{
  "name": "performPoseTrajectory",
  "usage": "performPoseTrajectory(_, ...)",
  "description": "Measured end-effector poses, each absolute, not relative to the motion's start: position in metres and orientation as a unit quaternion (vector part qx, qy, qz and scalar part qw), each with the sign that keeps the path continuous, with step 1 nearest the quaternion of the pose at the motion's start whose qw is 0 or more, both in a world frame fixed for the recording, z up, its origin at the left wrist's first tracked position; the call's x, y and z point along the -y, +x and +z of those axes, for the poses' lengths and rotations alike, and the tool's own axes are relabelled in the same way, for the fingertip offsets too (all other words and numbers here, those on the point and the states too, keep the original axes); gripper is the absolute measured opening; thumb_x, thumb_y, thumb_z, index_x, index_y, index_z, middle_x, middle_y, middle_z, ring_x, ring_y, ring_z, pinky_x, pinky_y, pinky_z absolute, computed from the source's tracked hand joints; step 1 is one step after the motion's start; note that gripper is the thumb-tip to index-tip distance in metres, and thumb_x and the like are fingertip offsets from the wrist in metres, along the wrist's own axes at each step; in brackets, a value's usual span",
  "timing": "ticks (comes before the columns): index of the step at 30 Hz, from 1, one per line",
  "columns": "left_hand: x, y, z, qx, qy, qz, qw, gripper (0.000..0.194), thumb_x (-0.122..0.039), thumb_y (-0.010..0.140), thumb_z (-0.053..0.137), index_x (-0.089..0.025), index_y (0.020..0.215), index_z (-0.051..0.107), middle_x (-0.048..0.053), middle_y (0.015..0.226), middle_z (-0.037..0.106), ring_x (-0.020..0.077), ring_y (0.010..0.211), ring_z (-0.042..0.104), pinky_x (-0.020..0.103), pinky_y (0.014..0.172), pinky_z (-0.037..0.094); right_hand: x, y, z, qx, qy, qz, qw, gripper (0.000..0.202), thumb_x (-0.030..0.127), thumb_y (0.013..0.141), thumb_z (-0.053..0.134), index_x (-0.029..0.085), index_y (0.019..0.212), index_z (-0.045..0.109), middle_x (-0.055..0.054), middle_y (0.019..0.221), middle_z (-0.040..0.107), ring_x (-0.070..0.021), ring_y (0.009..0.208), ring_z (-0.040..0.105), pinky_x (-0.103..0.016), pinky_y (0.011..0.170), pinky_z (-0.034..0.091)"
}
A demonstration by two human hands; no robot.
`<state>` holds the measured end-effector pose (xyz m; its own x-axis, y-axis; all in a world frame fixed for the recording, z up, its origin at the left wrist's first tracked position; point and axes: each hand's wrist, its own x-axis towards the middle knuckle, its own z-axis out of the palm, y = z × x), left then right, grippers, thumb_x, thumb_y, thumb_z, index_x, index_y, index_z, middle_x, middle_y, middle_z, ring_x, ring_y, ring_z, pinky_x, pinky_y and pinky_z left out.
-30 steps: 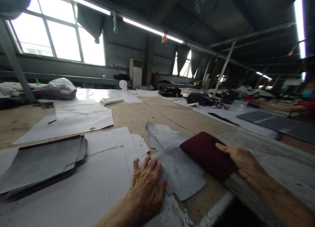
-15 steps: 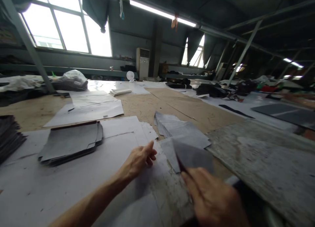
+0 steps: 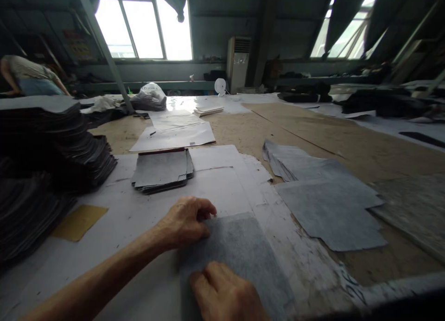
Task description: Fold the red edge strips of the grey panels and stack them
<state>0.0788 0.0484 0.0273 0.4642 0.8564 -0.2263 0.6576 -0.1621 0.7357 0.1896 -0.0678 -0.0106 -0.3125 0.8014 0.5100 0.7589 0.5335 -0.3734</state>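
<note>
1. Left hand (image 3: 184, 222): fingers bent, narrow gap, at sheet's far-left corner. Can't tell if it pinches or only touches. Uneven pull there could crease or turn the corner.
2. Right hand (image 3: 231, 295): fingers curled on near part of sheet, closer to wearer than left hand. Grip hidden, can't tell. Pushing against left hand could buckle the sheet.
3. Stacks (image 3: 59, 147), well left of left hand: tall, edges uneven. A wide leftward sweep could make layers slide.
4. Card (image 3: 81, 222), left of left hand, flat, between stacks and hand: could get dragged if brushed.
5. Pile (image 3: 162, 170), beyond left hand, slightly to its left: layers a bit offset. A careless reach could skew it more.
6. Sheet (image 3: 245, 242), grey, under both hands, on paper (image 3: 139, 228): could skid if pressed unevenly, since the surface looks smooth.
7. Fan (image 3: 330, 214), right of both hands: loose grey pieces, overlapping. A sleeve or knuckle could shift them; thin pieces might lift two at once.
</note>
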Motion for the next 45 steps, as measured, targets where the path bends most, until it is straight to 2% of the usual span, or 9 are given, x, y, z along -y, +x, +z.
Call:
performPoseTrajectory(2, -0.045, 0.077, 0.023, -0.499, 0.769, 0.143, 0.373, 0.033, -0.017, 0.056, 0.061, -0.020, 0.089, 0.067, -0.001, 0.074, 0.061, 0.0138, 0.066, 0.051, 0.023, 0.058, 0.038, 0.058, 0.206, 0.001, 0.816, -0.454, 0.095, 0.346, 0.018, 0.026, 0.078, 0.055, 0.019, 0.062, 0.057, 0.001, 0.055, 0.052, -0.0102, 0.049, 0.049, -0.020, 0.044, 0.037)
performPoseTrajectory(4, -0.042, 0.077, 0.019, -0.483, 0.790, 0.162, 0.342, 0.028, -0.017, 0.059, 0.059, -0.021, 0.085, 0.068, -0.001, 0.075, 0.061, 0.0136, 0.066, 0.051, 0.024, 0.059, 0.039, 0.041, 0.228, 0.013, 0.803, -0.472, 0.117, 0.345, 0.009, 0.020, 0.079, 0.054, 0.019, 0.075, 0.062, -0.001, 0.070, 0.060, -0.0118, 0.064, 0.055, -0.021, 0.059, 0.045)
performPoseTrajectory(8, -0.039, 0.076, 0.016, -0.435, 0.812, 0.212, 0.326, 0.027, -0.012, 0.063, 0.057, -0.023, 0.084, 0.070, 0.000, 0.080, 0.063, 0.0135, 0.072, 0.055, 0.025, 0.068, 0.043, 0.002, 0.265, 0.021, 0.830, -0.473, 0.032, 0.294, 0.022, 0.010, 0.075, 0.057, 0.017, 0.095, 0.063, -0.005, 0.089, 0.063, -0.0187, 0.088, 0.052, -0.032, 0.077, 0.044)
performPoseTrajectory(12, -0.036, 0.075, 0.015, -0.414, 0.822, 0.234, 0.312, 0.032, -0.007, 0.065, 0.056, -0.026, 0.087, 0.070, 0.000, 0.080, 0.062, 0.0132, 0.076, 0.056, 0.025, 0.071, 0.045, -0.017, 0.277, 0.012, 0.875, -0.424, 0.038, 0.233, 0.018, 0.012, 0.077, 0.057, 0.019, 0.093, 0.064, -0.003, 0.085, 0.063, -0.0164, 0.082, 0.051, -0.031, 0.076, 0.042)
performPoseTrajectory(21, -0.029, 0.071, 0.000, -0.294, 0.905, 0.285, 0.115, 0.028, -0.005, 0.078, 0.043, -0.018, 0.084, 0.067, 0.004, 0.074, 0.056, 0.0143, 0.071, 0.048, 0.030, 0.066, 0.044, -0.012, 0.282, 0.011, 0.903, -0.365, -0.016, 0.228, 0.022, 0.013, 0.086, 0.043, 0.020, 0.088, 0.064, -0.003, 0.077, 0.061, -0.0134, 0.074, 0.049, -0.029, 0.068, 0.036)
performPoseTrajectory(29, -0.024, 0.072, -0.001, -0.244, 0.936, 0.250, 0.049, 0.028, 0.000, 0.078, 0.036, -0.009, 0.089, 0.060, 0.008, 0.078, 0.053, 0.0172, 0.073, 0.043, 0.033, 0.065, 0.044, -0.010, 0.283, 0.008, 0.915, -0.318, -0.059, 0.239, 0.025, 0.012, 0.088, 0.039, 0.015, 0.092, 0.063, -0.004, 0.082, 0.062, -0.0151, 0.076, 0.048, -0.033, 0.071, 0.038)
performPoseTrajectory(36, -0.022, 0.076, -0.004, -0.235, 0.940, 0.247, 0.007, 0.023, -0.005, 0.080, 0.037, -0.010, 0.086, 0.059, 0.007, 0.076, 0.052, 0.0183, 0.070, 0.042, 0.035, 0.061, 0.040, -0.007, 0.264, 0.014, 0.906, -0.315, -0.158, 0.233, 0.026, 0.009, 0.088, 0.038, 0.012, 0.082, 0.063, -0.008, 0.092, 0.061, -0.0203, 0.095, 0.048, -0.042, 0.090, 0.035)
performPoseTrajectory(41, -0.022, 0.077, -0.004, -0.243, 0.935, 0.259, 0.014, 0.024, -0.005, 0.081, 0.035, -0.011, 0.077, 0.058, 0.006, 0.073, 0.051, 0.0176, 0.067, 0.042, 0.034, 0.060, 0.040, -0.001, 0.251, 0.006, 0.894, -0.352, -0.091, 0.261, 0.027, 0.010, 0.088, 0.035, 0.007, 0.093, 0.061, -0.009, 0.081, 0.060, -0.0178, 0.076, 0.050, -0.034, 0.070, 0.043)
performPoseTrajectory(45, -0.022, 0.069, -0.002, -0.248, 0.931, 0.264, 0.028, 0.026, -0.004, 0.082, 0.035, -0.011, 0.088, 0.059, 0.006, 0.075, 0.053, 0.0171, 0.069, 0.044, 0.033, 0.062, 0.044, 0.003, 0.253, 0.001, 0.896, -0.354, -0.103, 0.246, 0.028, 0.009, 0.088, 0.035, 0.008, 0.088, 0.063, -0.007, 0.073, 0.059, -0.0174, 0.071, 0.048, -0.036, 0.070, 0.041)
